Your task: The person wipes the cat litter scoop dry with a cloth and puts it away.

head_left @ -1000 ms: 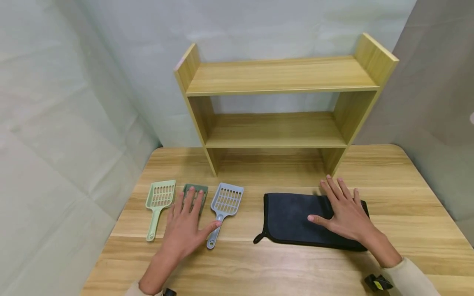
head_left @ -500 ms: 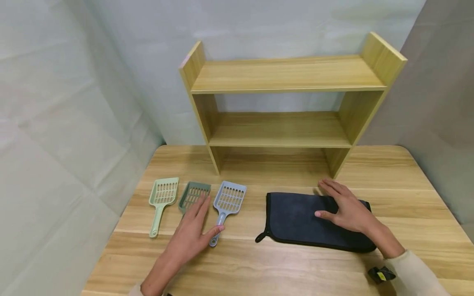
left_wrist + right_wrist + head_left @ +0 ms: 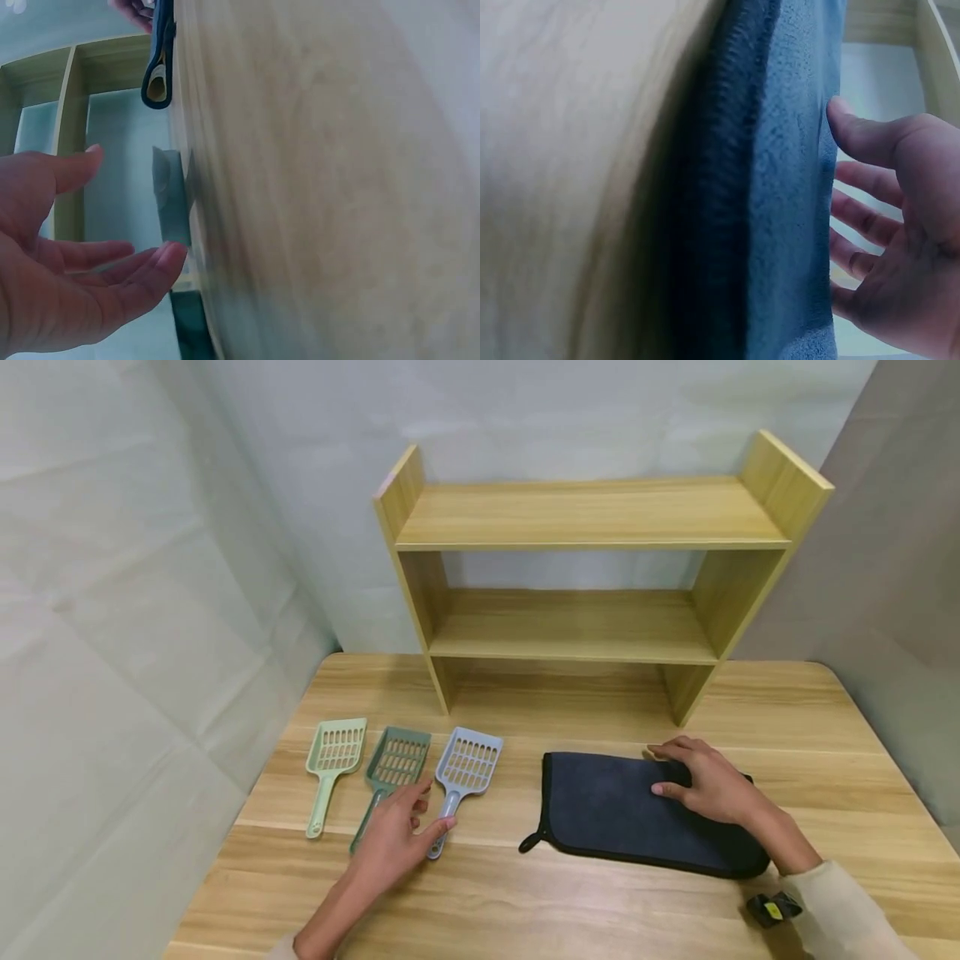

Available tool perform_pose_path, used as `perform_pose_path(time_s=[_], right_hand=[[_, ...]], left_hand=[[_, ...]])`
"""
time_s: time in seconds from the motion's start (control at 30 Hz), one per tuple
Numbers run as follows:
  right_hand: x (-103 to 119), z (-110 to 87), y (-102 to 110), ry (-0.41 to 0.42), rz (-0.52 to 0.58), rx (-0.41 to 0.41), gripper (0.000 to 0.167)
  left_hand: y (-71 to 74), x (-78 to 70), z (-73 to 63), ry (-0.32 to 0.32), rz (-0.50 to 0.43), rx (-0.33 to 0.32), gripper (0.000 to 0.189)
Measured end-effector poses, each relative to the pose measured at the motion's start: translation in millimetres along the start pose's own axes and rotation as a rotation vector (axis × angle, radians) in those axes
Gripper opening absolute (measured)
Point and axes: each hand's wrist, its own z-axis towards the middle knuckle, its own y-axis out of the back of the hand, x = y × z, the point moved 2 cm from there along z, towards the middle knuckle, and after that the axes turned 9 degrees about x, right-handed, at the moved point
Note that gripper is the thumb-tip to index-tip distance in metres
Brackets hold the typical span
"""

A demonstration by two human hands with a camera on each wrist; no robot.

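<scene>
Three slotted litter scoops lie in a row on the table's left side: a pale green scoop, a dark green scoop and a grey-blue scoop. My left hand hovers low over the last two, its thumb overlapping the grey-blue handle in the head view. Its loosely bent fingers grip nothing in the left wrist view. To the right, a folded navy cloth with black edging and a small loop lies flat. My right hand is over its right part, thumb tip right at the fabric, fingers spread and relaxed.
A two-tier wooden shelf stands at the back of the wooden table. Pale sheets hang behind and to the left. A small black device sits by the right sleeve.
Both hands have gone from flat and spread to more bent fingers. The left hand has shifted right, uncovering the dark green scoop. The head view has shifted slightly.
</scene>
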Motion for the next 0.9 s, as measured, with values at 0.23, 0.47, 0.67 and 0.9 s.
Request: perform_pose_path(time_s=[0.23,0.47,0.67,0.9], right_hand=[[-3,5.0,-1,0.028,0.022,-0.009,0.044],[-7,9.0,-2,0.012,0.031,-0.039,0.028],[-7,10.5,-4,-0.014,0.046,-0.044,0.014],[-2,8.9,1,-0.003,0.067,-0.079,0.01]], left_hand=[[-6.4,1.0,5.8,0.071,-0.129,0.032,0.06],[-13.8,0.7,8.9,0.045,-0.132,0.041,0.056],[-25.1,17.6,12.8,0.023,-0.1,0.047,0.051],[-18.1,8.9,9.5,-0.008,-0.048,0.015,0.047]])
